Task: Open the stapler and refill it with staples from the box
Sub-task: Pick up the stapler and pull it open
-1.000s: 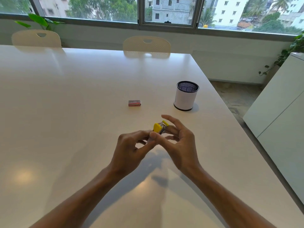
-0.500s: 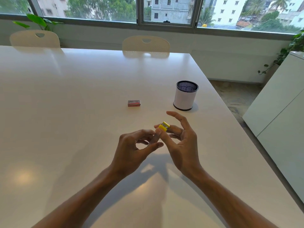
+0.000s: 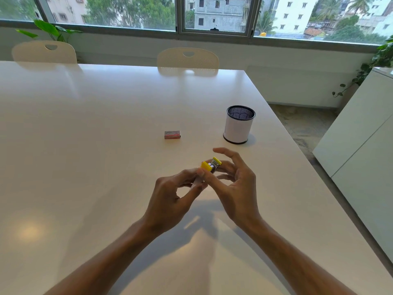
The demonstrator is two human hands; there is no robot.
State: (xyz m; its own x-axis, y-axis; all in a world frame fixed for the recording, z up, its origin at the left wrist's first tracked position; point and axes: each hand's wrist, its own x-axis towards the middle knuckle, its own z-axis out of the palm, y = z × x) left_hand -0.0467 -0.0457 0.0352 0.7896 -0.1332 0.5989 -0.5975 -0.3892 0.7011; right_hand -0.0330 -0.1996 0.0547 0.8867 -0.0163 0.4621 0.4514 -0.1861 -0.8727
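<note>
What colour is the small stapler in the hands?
Yellow with a silver metal middle; the stapler shows in the head view.

Both forearms raised, left hand (image 3: pixel 170 199) pinched, right hand (image 3: pixel 236 188) apparently gripping, index finger lifted

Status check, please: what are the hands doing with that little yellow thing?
Both hands on yellow stapler, held above table. Staple box untouched. Nothing in the way.

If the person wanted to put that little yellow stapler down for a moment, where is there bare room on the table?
Nearly everywhere. The table is bare across its whole left half, and between the staple box and the far chairs. The near strip under the forearms is free too. The only crowded patch lies ahead of the hands, where the box and the mesh cup border the stapler.
</note>
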